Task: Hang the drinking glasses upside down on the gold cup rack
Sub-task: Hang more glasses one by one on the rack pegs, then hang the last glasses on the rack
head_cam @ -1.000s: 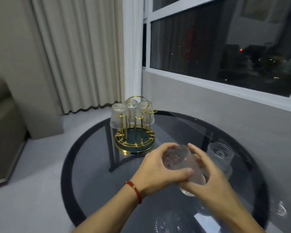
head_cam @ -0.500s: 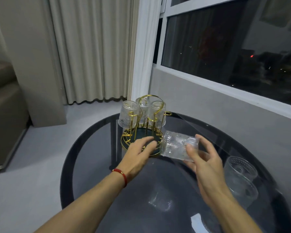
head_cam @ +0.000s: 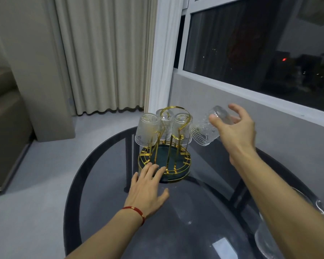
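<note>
- Three glasses already hang mouth-down on the gold rack (head_cam: 165,146): the left glass (head_cam: 147,130), the back glass (head_cam: 166,122) partly hidden behind the looped handle, and the right glass (head_cam: 181,128); that part of the job looks done
- A fourth glass (head_cam: 207,128) is in the air just to the right of the rack, tilted with its mouth down and toward the rack and its base up and away; it is not yet on a prong; whether its rim touches the right glass I cannot tell
- The right hand (head_cam: 232,128) grasps this fourth glass near its base, thumb in front, the other fingers spread behind it; the grip looks light, not clenched
- The left hand (head_cam: 148,189) lies flat and released, holding nothing; its fingertips (head_cam: 153,168) rest on the near rim of the rack's round green base, which I judge is to steady it
- The rack stands toward the far side of the round glass table (head_cam: 176,230)
- Left to do, as I judge it: tip the fourth glass fully upside down and lower it over a free prong on the right side; no free prong shows clearly from here
- More clear glassware (head_cam: 266,242) sits at the lower right edge of the table, cut off by the frame; how many pieces I cannot tell; if they are drinking glasses, they remain to be hung
</note>
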